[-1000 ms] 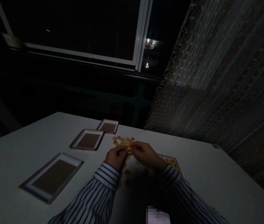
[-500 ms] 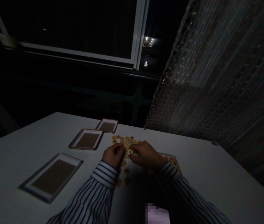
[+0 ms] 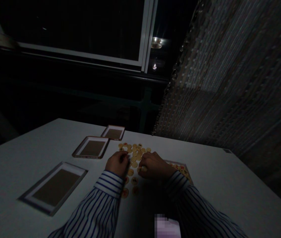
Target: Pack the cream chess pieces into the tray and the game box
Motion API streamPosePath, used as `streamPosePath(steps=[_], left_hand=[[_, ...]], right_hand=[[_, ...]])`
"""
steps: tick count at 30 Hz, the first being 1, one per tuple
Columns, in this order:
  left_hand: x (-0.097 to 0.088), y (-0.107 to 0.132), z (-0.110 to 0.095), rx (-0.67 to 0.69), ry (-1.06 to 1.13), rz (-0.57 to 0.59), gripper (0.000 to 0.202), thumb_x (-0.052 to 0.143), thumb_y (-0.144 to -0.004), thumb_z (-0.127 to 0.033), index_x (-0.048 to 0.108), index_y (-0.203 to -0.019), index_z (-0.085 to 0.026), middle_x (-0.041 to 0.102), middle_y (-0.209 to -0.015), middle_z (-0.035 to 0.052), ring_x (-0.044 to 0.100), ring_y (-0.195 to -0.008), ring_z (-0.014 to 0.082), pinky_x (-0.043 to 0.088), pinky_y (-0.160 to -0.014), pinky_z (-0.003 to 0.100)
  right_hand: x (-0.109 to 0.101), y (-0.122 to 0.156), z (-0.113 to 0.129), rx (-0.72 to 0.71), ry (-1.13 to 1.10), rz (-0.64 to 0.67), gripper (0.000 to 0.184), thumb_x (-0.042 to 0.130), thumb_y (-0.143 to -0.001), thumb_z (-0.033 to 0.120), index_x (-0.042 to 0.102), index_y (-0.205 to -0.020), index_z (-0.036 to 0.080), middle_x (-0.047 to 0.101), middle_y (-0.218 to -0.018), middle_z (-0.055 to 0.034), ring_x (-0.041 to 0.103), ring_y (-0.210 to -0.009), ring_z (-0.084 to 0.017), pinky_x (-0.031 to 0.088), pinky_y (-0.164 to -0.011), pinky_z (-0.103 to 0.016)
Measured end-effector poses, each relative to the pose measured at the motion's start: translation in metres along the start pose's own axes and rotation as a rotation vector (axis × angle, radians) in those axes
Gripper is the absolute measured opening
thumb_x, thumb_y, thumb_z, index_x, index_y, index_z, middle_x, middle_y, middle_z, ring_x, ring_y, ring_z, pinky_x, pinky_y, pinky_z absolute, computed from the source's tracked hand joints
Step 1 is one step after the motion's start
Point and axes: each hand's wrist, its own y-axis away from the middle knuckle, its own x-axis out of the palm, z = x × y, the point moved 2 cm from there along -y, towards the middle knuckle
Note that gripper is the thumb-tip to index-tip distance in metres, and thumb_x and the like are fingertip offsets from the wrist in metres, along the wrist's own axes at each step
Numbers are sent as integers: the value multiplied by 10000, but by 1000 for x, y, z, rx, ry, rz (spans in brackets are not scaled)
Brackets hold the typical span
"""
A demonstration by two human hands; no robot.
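Observation:
My right hand (image 3: 155,165) is low over the table, its fingers closed on a round wooden Chinese chess piece (image 3: 140,170) marked with a dark character. To the left, my left hand (image 3: 117,163) has loosely curled fingers, with a gap between thumb and index finger and nothing visible in it. Beyond and between the hands spreads a cluster of pale round pieces (image 3: 134,154), many blank side up. Nearer me lie a few spaced pieces, one with a dark character (image 3: 134,180) and one with a red character (image 3: 124,192).
A shallow tray of pieces (image 3: 183,170) is partly behind my right wrist. On the left of the white table (image 3: 6,172) are three shallow frame-like trays: near (image 3: 56,188), middle (image 3: 92,148), far (image 3: 114,133). A bead curtain (image 3: 205,82) hangs behind the right side.
My right hand has lowered its piece slightly towards me. My left hand has shifted a little left, and the hands are farther apart, showing more of the cluster.

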Motion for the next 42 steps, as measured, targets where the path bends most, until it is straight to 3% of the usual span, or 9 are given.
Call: streamPosePath(steps=[5, 9, 13, 21, 31, 38, 42], left_hand=[[0, 1, -4, 23, -19, 46, 249, 472, -729, -285, 635, -881, -173, 661, -918, 67, 612, -835, 185, 468, -757, 289], [0, 2, -6, 26, -44, 20, 241, 473, -733, -283, 639, -876, -183, 661, -912, 58, 614, -820, 176, 466, -756, 277], [2, 3, -6, 40, -66, 41, 258, 475, -738, -306, 643, -888, -179, 662, -911, 63, 614, -814, 182, 466, -753, 283], [2, 4, -8, 60, -102, 77, 242, 469, -745, -291, 645, -872, -183, 663, -905, 49, 607, -845, 169, 461, -768, 265], [4, 5, -12, 111, -115, 123, 245, 454, -749, -276, 645, -859, -169, 662, -894, 60, 604, -845, 173, 457, -781, 275], [6, 10, -21, 204, 16, 175, 222, 484, -718, -227, 638, -865, -166, 666, -880, 52, 608, -831, 156, 463, -777, 257], [10, 14, -23, 177, 145, 192, 224, 502, -705, -228, 631, -877, -164, 679, -838, 43, 622, -752, 140, 481, -718, 240]], right_hand=[[-4, 2, -5, 43, -2, -79, 312, 519, -739, 429, 625, -918, 197, 589, -933, -63, 481, -946, -203, 295, -795, -331], [-10, 6, -13, 156, 44, -131, 235, 459, -782, 331, 606, -877, 176, 612, -891, -63, 514, -884, -187, 295, -770, -313], [-11, 10, -18, 157, 64, -74, 222, 463, -766, 333, 603, -853, 185, 633, -861, -54, 546, -833, -188, 304, -728, -303], [-10, 13, -15, 97, 28, 79, 317, 509, -720, 411, 599, -974, 244, 657, -873, -30, 581, -818, -193, 332, -718, -298], [-6, 12, -13, 70, 27, 65, 264, 510, -711, 353, 616, -926, 244, 657, -858, -41, 581, -805, -204, 332, -725, -308], [-11, 11, -19, 93, -318, -70, 259, 485, -722, 246, 620, -941, 213, 640, -754, -1, 551, -657, -122, 358, -591, -214], [-7, 7, -25, 97, -557, -106, 298, 478, -746, 247, 615, -999, 170, 643, -764, -11, 555, -647, -117, 393, -577, -205]])
